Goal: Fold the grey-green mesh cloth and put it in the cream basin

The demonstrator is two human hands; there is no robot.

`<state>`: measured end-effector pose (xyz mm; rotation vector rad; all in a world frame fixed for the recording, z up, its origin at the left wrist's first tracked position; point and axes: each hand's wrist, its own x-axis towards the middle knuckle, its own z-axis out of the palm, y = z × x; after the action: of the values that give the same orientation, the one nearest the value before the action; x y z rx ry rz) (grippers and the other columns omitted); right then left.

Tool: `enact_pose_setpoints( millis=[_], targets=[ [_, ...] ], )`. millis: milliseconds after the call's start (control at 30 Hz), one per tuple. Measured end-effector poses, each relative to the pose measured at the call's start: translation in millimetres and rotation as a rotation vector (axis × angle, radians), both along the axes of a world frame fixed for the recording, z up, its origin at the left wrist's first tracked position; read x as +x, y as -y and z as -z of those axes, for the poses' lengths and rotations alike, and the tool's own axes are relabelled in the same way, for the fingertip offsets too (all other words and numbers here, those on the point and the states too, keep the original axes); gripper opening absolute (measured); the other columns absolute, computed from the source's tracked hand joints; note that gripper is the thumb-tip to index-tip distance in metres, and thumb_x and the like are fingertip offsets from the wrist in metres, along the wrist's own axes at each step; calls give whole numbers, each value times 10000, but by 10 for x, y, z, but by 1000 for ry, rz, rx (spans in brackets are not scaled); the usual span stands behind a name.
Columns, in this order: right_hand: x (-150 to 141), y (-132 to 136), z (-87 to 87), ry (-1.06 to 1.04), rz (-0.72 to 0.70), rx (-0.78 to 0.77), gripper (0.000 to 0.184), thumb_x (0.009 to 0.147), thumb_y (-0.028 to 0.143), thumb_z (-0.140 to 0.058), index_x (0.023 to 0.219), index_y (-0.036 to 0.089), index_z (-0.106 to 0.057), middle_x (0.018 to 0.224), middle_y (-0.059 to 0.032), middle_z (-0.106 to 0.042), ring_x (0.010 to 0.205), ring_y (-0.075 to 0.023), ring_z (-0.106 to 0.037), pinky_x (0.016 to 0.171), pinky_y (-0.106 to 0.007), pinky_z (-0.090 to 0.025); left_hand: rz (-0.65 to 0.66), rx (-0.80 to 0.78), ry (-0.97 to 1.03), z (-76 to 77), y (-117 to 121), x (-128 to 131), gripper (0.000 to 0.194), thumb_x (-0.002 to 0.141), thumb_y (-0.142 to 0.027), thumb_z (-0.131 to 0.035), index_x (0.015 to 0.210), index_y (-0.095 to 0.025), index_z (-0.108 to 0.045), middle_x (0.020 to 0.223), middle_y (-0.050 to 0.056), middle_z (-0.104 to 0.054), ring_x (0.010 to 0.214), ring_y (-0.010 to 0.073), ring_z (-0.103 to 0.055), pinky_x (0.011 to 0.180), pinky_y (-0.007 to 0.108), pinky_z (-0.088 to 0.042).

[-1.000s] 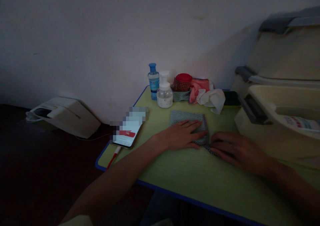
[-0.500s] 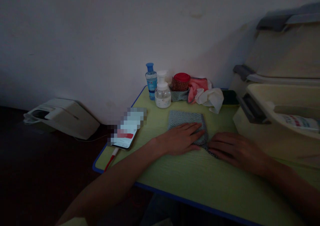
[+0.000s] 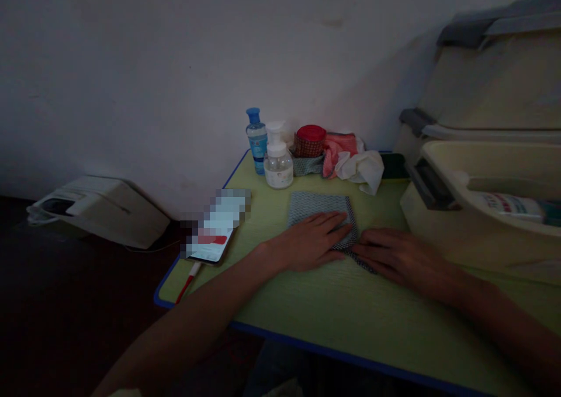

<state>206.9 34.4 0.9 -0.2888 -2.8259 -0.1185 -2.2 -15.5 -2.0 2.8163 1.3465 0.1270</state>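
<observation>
A folded grey checked cloth [image 3: 316,205] lies on the green table [image 3: 333,309]. My left hand [image 3: 309,240] rests flat on the cloth's near half, fingers stretched out toward the right. My right hand [image 3: 397,256] lies just to the right, palm down, its fingertips on the cloth's near right corner, where a dark edge of fabric pokes out. Whether those fingertips pinch the fabric is too dim to tell.
A phone [image 3: 213,227] with a red cable lies at the table's left edge. At the back stand a blue-capped bottle [image 3: 256,140], a pump bottle [image 3: 277,164], a red-lidded jar [image 3: 309,141] and crumpled cloths [image 3: 357,164]. Cream plastic bins [image 3: 477,210] crowd the right. A white box [image 3: 99,210] sits on the floor.
The view has shifted slightly, so everything sits a little further left. Both hands stay on the cloth in nearly the same pose.
</observation>
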Motion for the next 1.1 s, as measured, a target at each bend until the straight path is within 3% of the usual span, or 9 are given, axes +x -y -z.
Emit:
enact_pose_setpoints(
  millis=[167,367,500,733,1100],
  targets=[
    [-18,10,-1,15,1,17,365,948,208,-311,998,159,-669,753,-53,-613,633,-130,-583,594,-265,-501,-62,-16,102,11,12,49,603,907,-505,-348,1326,-75,-402,1433,167,-370,1334,247,-341,1098,354,-274],
    [-21,-4,14,-20,9,76,352,874,56,-356,1048,163,-643,762,-47,-615,654,-141,-594,612,-272,-521,-128,-11,244,73,-19,93,380,932,-287,-379,1242,-98,-492,1375,119,-468,1299,189,-402,1088,333,-316],
    [-22,-23,19,-38,26,55,330,885,86,-369,1063,172,-633,874,-67,-633,750,-143,-618,653,-263,-538,-140,-7,356,122,-54,105,320,891,-142,-397,1173,-97,-541,1317,110,-531,1260,179,-452,1075,347,-347],
    [-5,-64,74,-92,42,43,327,911,141,-359,1143,142,-591,1054,-108,-651,881,-167,-650,756,-307,-563,-213,-132,632,107,-109,91,305,878,-142,-426,1138,-123,-584,1251,89,-591,1171,187,-542,1046,358,-389],
    [-57,-50,73,-184,-34,-104,296,918,164,-374,893,151,-669,953,-90,-666,830,-155,-647,715,-283,-557,-287,-263,780,60,-134,70,343,874,-174,-437,1174,-86,-577,1196,114,-624,1092,198,-587,978,334,-421]
  ],
)
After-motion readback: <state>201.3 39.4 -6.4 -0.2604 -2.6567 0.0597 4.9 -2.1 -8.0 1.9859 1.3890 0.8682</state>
